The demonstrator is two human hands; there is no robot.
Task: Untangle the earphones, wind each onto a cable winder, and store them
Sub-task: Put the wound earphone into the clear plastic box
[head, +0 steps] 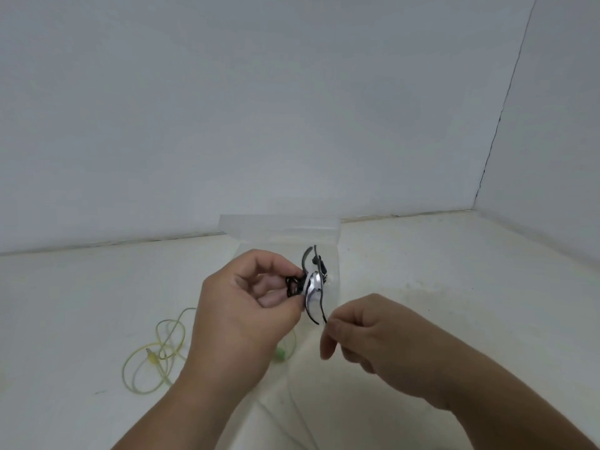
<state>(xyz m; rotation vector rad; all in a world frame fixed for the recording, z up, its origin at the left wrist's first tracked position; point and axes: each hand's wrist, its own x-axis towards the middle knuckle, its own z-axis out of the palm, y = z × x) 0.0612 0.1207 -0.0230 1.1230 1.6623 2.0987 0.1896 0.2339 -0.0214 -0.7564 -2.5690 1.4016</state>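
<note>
My left hand (242, 315) is raised above the table and grips a silver cable winder (312, 289) with black earphone cable (319, 271) wrapped over it; a small black coil shows at my fingertips. My right hand (367, 332) pinches the loose black cable end just below the winder. A yellow-green earphone cable (156, 355) lies in loose loops on the white table at the left, partly hidden behind my left hand. Its green tip (279, 354) shows between my hands.
A clear plastic box (285, 232) stands on the table behind my hands, near the back wall. White walls meet in a corner at the right. A thin cable runs down the table toward me between my forearms.
</note>
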